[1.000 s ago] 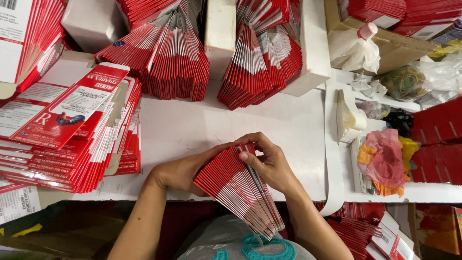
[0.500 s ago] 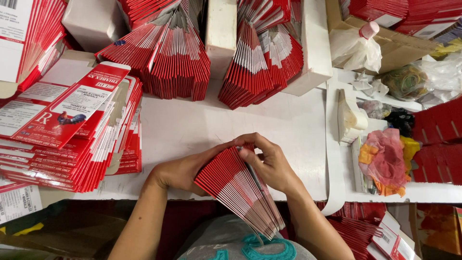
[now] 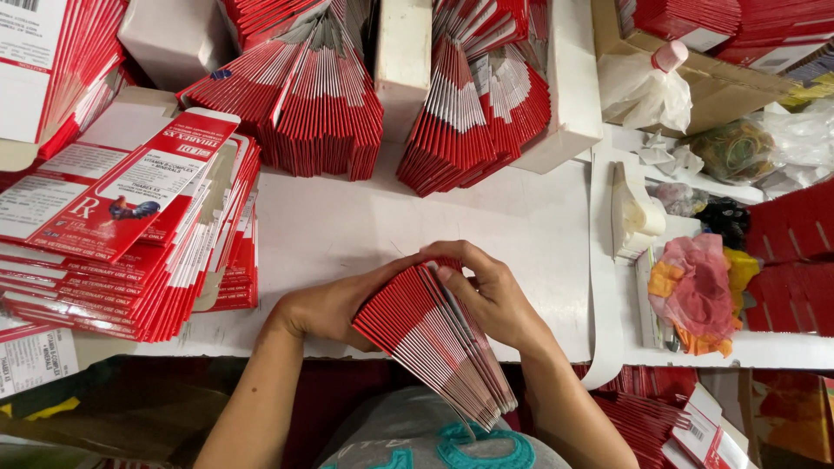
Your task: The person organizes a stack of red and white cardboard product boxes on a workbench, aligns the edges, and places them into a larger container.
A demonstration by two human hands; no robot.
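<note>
- Both hands gripped one fanned stack of flat red cartons (image 3: 434, 343) at lower centre of the frame: the left hand (image 3: 334, 308) was cupped around its left edge, and the right hand (image 3: 491, 295) was curled over its top with fingertips pressed on the upper ends.
- That stack sat at the near edge of the white table (image 3: 347, 217) and splayed down over the edge toward the person's lap.
- At left of the frame lay a tall pile of opened-out carton blanks (image 3: 130, 226), printed red and white, their edges ragged.
- At upper centre, two more fans of folded cartons (image 3: 321, 104) leaned against upright white dividers (image 3: 404, 52).
- At right, a strip of clutter held a pink and orange bag (image 3: 695, 291), a bag of rubber bands (image 3: 738, 152), I think, though the plastic blurred it, and more red cartons (image 3: 795, 230).
- Risk, as I judged it: the fan's lower end hung free past the table edge, so a slackened grip could have let cartons slide out and drop to the floor.
- Fingertip pressure on the top ends only could have let the middle cartons buckle or skew, spoiling the alignment.
- An elbow sweep to the left might have toppled the uneven blanks.
</note>
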